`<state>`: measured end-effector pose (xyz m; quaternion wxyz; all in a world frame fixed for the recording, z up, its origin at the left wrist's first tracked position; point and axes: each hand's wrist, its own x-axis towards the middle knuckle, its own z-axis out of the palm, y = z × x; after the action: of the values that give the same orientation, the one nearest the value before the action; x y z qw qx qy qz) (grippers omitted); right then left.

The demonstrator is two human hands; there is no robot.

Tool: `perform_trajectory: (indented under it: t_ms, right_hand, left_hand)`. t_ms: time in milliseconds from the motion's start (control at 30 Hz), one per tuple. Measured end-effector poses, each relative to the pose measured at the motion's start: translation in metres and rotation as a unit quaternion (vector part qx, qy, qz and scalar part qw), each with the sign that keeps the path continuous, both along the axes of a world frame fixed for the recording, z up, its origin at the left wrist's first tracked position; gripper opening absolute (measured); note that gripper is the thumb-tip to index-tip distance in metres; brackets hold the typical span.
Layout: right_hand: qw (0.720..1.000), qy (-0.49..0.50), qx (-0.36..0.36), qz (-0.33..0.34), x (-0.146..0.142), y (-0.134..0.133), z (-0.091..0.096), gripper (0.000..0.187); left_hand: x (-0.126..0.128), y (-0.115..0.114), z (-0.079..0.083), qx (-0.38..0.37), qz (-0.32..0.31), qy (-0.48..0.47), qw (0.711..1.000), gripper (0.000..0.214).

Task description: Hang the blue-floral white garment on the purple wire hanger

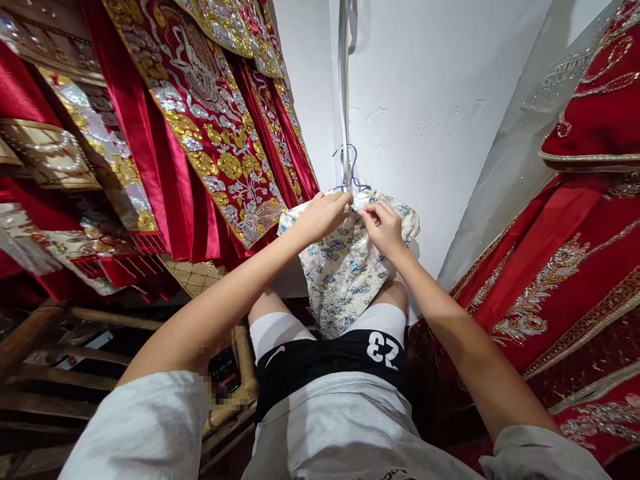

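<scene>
A short-sleeved white floral top (337, 267) with blue flowers hangs in front of me on a purple wire hanger (355, 163). Its lower end drapes between my knees. At the neckline, my left hand (327, 215) is closed with its fingertips pinching the cloth near the collar. Just right of it, my right hand (384, 230) pinches the top's front at the same height. The two sets of fingertips are close together. Whatever small fastening may lie between them is too small to make out.
Red costumes (215, 120) with gold and silver sequins hang at left, and more red embroidered garments (540, 280) at right. A white wall (425, 87) stands ahead, with a white vertical strip (343, 80) above the hanger. A phone (224, 372) lies on bamboo furniture (246, 353) at my left.
</scene>
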<state>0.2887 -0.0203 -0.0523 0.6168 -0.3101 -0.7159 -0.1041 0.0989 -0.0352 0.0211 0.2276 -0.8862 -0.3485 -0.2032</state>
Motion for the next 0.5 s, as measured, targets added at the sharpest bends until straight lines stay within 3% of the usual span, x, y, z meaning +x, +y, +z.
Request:
perform_trajectory:
  t_ms: [200,367,500]
  right_hand:
    - [0.999,-0.048,-0.006,-0.02,0.001,0.003,-0.003,0.025]
    - [0.998,-0.059,0.006,-0.03,0.002,0.009,-0.004,0.025]
    - [0.995,-0.086,0.011,-0.044,0.003,0.015,-0.009,0.024]
  left_hand:
    - [0.008,0.006,0.009,-0.017,0.007,0.06,0.998,0.02]
    - [0.009,0.005,0.013,0.0,0.015,-0.014,1.0,0.021]
    - [0.012,0.002,0.006,0.011,0.027,-0.052,0.998,0.021]
